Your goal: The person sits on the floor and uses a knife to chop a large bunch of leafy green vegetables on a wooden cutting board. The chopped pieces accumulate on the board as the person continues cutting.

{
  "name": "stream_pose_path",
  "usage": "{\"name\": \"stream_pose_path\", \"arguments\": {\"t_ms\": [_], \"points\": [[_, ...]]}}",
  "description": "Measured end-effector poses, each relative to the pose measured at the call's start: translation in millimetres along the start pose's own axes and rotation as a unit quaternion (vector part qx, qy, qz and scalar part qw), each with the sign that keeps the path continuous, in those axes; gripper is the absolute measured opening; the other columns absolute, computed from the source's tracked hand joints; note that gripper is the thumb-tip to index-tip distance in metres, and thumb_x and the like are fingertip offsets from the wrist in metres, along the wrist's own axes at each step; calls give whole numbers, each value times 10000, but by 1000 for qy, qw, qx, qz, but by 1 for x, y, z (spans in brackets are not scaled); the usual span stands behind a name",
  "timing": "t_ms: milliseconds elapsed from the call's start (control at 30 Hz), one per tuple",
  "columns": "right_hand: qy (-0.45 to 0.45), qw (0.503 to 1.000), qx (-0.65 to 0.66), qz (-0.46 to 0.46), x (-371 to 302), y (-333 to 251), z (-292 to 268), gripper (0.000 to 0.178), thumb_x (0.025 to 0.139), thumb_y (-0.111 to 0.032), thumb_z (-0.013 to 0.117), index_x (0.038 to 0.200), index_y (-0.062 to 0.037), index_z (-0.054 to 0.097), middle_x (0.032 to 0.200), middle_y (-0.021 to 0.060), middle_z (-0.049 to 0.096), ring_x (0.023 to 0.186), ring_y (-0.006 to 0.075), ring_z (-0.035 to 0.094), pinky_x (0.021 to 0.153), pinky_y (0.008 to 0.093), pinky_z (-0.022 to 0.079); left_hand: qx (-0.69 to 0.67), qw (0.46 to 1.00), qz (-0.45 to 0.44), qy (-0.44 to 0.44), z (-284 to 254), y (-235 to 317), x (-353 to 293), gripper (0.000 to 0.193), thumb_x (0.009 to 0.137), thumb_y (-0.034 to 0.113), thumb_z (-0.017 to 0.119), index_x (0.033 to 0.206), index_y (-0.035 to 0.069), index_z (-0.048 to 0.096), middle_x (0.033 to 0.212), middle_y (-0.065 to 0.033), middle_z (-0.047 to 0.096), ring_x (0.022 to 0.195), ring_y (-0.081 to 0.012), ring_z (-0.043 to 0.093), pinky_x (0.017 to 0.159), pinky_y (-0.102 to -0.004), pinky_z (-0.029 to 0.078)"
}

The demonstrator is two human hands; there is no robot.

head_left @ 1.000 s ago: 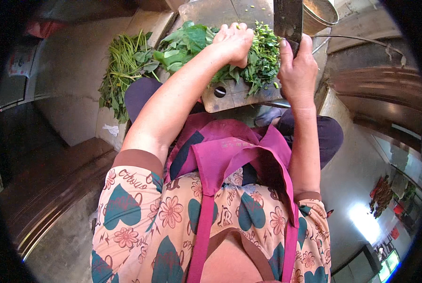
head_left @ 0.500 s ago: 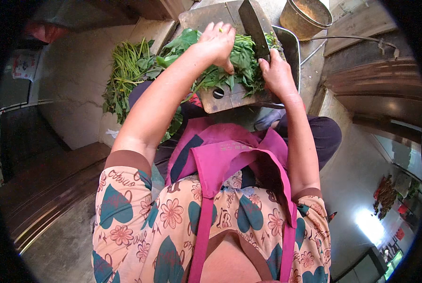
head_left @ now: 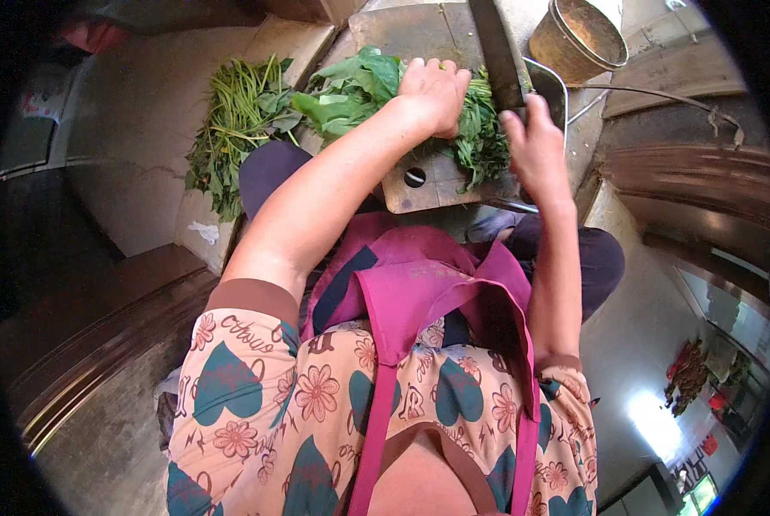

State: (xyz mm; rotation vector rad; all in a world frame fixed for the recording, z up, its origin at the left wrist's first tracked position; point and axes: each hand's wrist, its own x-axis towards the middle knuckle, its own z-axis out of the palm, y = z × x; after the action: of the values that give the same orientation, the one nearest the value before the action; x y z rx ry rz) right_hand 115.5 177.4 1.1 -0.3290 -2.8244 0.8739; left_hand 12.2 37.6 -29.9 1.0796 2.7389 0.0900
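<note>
A bundle of leafy greens point(head_left: 351, 90) lies across a worn wooden cutting board point(head_left: 402, 33). My left hand point(head_left: 437, 93) is closed over the bundle, fingers curled round the stems and leaves. In my right hand point(head_left: 537, 146) is a broad dark cleaver point(head_left: 498, 53), its handle wrapped by my fingers and its blade pointing away from me. The blade stands just right of the bundle; whether its edge touches the board I cannot tell. Chopped greens point(head_left: 481, 142) sit between my left hand and the cleaver.
More uncut greens point(head_left: 239, 116) are piled on the ledge to the left. A metal basin point(head_left: 557, 90) shows under the board's right side. Beyond it stands a dirty bucket point(head_left: 579, 39), with a thin cable point(head_left: 660, 93) nearby. My knees flank the board.
My left hand has gone from spread fingers over the greens to gripping them. The cleaver and my right hand have shifted slightly right in the picture, as has the board.
</note>
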Motion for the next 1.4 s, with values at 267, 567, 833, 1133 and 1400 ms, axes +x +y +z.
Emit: {"name": "stream_pose_path", "arguments": {"t_ms": [267, 567, 833, 1133, 1400], "points": [[45, 998, -39, -34, -1, -4, 1, 258, 912, -234, 580, 1006, -27, 457, 823, 299, 621, 819, 484, 606, 691, 556, 463, -6, 1000, 21, 18, -5, -4, 3, 557, 623, 189, 740, 1132, 70, 549, 1078, -138, 592, 1028, -298, 600, 864, -396, 501], [215, 970, 65, -95, -13, -33, -22, 244, 937, -245, 589, 1060, -46, 520, 787, 222, 631, 713, 406, 636, 605, 450, 482, -13, 998, 30, 45, 0, -5, 0, 519, 618, 150, 722, 1101, 65, 551, 1051, -147, 600, 1006, -324, 607, 855, -416, 508], [129, 991, 33, -32, -8, -29, -35, 245, 925, -200, 584, 1065, -25, 486, 824, 249, 641, 788, 467, 616, 646, 507, 483, -7, 998, 16, 53, 3, -4, -1, 457, 635, 121, 682, 1069, 60, 551, 1038, -156, 594, 1008, -328, 601, 859, -417, 499], [59, 997, -38, -30, 5, -7, 6, 255, 930, -247, 572, 1055, -43, 484, 848, 292, 621, 825, 488, 601, 684, 531, 474, -18, 999, 21, 37, 2, -4, 0, 466, 644, 128, 678, 1085, 63, 541, 1057, -152, 584, 1028, -322, 588, 875, -416, 480], [25, 998, -62, -17, 5, -11, 19, 256, 912, -225, 569, 1029, -27, 457, 802, 283, 627, 777, 470, 622, 676, 546, 493, 5, 1000, 7, 14, 0, -3, 2, 525, 664, 229, 740, 1145, 98, 575, 1107, -130, 595, 1052, -282, 588, 877, -384, 459]]}}
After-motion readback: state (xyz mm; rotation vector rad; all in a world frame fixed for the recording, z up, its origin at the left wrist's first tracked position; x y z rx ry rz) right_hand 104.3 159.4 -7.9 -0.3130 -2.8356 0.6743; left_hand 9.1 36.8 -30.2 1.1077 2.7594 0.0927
